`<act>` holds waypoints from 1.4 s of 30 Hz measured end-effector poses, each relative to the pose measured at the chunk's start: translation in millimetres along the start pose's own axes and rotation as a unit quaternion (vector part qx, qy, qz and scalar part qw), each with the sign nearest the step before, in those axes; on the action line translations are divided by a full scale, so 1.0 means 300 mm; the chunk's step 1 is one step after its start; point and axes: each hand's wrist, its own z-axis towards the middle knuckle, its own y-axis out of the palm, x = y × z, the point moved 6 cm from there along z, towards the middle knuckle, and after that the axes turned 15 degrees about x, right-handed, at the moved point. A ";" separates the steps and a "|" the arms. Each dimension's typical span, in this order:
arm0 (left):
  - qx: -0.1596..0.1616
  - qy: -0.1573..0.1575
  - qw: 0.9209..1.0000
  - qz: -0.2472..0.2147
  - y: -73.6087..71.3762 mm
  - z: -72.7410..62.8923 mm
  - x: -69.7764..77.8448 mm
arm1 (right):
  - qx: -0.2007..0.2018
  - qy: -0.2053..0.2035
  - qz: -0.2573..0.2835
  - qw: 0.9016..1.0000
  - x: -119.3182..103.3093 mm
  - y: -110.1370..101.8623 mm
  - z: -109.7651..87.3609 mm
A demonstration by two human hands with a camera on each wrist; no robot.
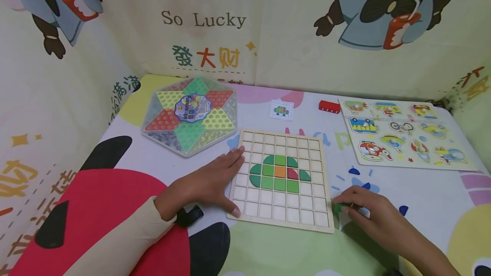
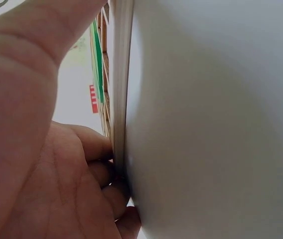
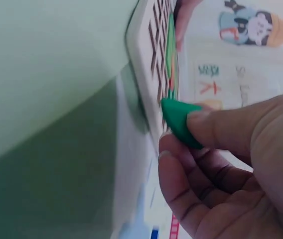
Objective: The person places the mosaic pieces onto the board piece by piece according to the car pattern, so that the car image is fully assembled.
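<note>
Green piece: we find it pinched between the thumb and fingertips of the right hand, just off the lower right corner of the wooden grid board and close above the table cover. We judge the grip suits lifting a small tile toward the board. The left hand lies flat with straight fingers against the board's left edge, apparently to steady it. Green, orange and red tiles fill cells near the board's middle. A small pattern card lies beyond the board, apparently as a guide. Blue pieces lie loose to the right, near a vehicle puzzle and a red block. A hexagonal checkers set sits at left. The backdrop reads "So Lucky".
</note>
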 end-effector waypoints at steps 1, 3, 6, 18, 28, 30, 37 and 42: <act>-0.001 0.000 1.000 -0.001 0.000 0.001 0.000 | -0.009 0.003 -0.002 1.000 -0.005 0.009 0.014; -0.001 0.003 1.000 -0.004 0.001 0.003 0.000 | -0.024 0.014 -0.001 1.000 -0.011 0.026 0.041; -0.004 0.004 1.000 -0.001 0.005 0.006 -0.001 | -0.037 0.030 0.009 0.999 -0.018 0.050 0.077; -0.001 0.005 1.000 -0.004 0.001 0.007 0.001 | -0.016 0.041 0.012 0.999 -0.050 0.131 0.191; 0.001 -0.003 1.000 -0.007 -0.003 0.002 0.006 | -0.031 0.055 -0.007 0.998 -0.063 0.159 0.203; 0.001 0.000 1.000 -0.008 -0.004 0.002 0.006 | -0.030 0.053 -0.014 0.998 -0.066 0.163 0.205; 0.000 0.006 1.000 -0.015 -0.008 0.001 0.008 | -0.011 0.059 -0.028 0.998 -0.068 0.167 0.203; 0.000 0.005 1.000 -0.013 -0.008 -0.001 0.006 | -0.009 0.071 -0.021 0.997 -0.066 0.166 0.205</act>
